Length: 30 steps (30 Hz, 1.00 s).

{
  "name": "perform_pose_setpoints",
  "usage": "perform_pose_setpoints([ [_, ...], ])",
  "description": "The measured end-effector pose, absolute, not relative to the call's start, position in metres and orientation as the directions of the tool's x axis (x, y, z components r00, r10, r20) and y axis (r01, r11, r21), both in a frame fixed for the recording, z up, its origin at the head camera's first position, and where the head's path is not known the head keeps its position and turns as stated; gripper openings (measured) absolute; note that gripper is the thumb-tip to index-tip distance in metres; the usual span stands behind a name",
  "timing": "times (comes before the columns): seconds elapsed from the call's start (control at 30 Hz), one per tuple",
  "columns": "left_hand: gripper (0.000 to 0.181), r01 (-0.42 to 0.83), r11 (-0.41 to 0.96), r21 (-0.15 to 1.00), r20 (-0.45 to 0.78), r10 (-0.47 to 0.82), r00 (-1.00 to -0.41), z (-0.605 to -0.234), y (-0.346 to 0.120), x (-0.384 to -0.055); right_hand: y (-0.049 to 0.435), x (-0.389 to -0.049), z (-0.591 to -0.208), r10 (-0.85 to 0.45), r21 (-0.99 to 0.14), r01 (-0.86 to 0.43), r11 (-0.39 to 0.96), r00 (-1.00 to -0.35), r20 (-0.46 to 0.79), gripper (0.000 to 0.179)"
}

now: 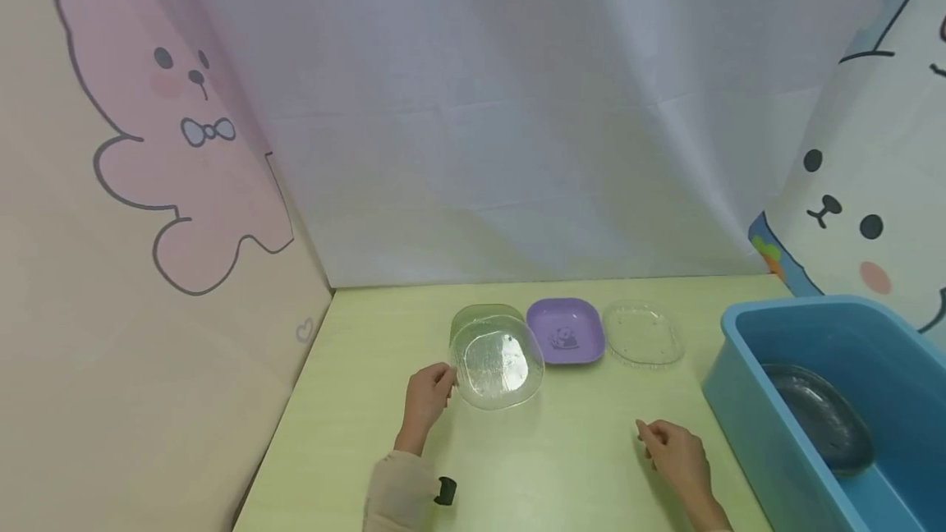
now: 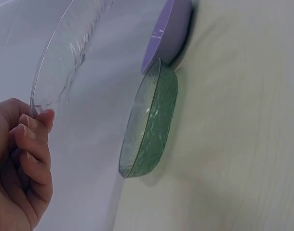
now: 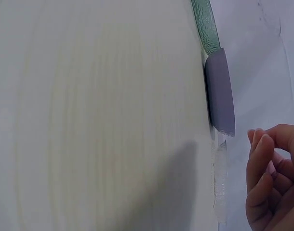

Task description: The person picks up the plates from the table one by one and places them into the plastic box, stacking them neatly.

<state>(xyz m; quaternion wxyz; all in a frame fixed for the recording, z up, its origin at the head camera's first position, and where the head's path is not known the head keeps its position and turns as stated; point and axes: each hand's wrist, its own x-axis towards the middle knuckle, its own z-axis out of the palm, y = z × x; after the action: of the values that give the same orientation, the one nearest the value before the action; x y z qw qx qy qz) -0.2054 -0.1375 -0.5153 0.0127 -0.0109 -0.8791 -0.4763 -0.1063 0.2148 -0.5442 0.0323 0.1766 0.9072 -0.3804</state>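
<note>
My left hand [image 1: 429, 395] pinches the rim of a clear textured plate [image 1: 497, 361] between thumb and fingers. The plate is raised above the table and overlaps a green translucent dish [image 1: 484, 312] behind it in the head view; the left wrist view shows that green dish [image 2: 154, 125] apart from it, on the table. Beside it sits a purple square dish [image 1: 565, 330] with a panda print, then another clear dish [image 1: 643, 333] at the right of the row. Nothing is in my right hand [image 1: 678, 458], which hovers over the table's right side, fingers loosely curled.
At the right stands a deep blue bin [image 1: 769, 425] with a dark grey translucent dish [image 1: 820, 417] inside. A white sheet [image 1: 480, 121] hangs behind the pale yellow-green table [image 1: 547, 466]. A printed panel [image 1: 185, 187] walls off the left side.
</note>
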Motion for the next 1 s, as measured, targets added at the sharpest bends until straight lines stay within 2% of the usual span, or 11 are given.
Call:
perform_pose_setpoints([
  [0.6, 0.027, 0.169, 0.558, 0.812, 0.098, 0.154, -0.983, -0.510, -0.080, -0.179, 0.207, -0.105, -0.538, 0.299, -0.711, 0.328, 0.622, -0.939, -0.171, 0.030],
  [0.73, 0.029, 0.190, 0.553, 0.811, 0.114, 0.169, -0.979, -0.511, -0.076, -0.170, 0.200, -0.109, -0.534, 0.283, -0.766, 0.296, 0.570, -0.946, -0.155, 0.031],
  [1.0, 0.030, 0.202, 0.583, 0.787, 0.116, 0.182, -0.976, -0.516, -0.075, -0.166, 0.180, -0.110, -0.530, 0.160, -0.879, 0.224, 0.422, -0.972, -0.171, 0.047],
])
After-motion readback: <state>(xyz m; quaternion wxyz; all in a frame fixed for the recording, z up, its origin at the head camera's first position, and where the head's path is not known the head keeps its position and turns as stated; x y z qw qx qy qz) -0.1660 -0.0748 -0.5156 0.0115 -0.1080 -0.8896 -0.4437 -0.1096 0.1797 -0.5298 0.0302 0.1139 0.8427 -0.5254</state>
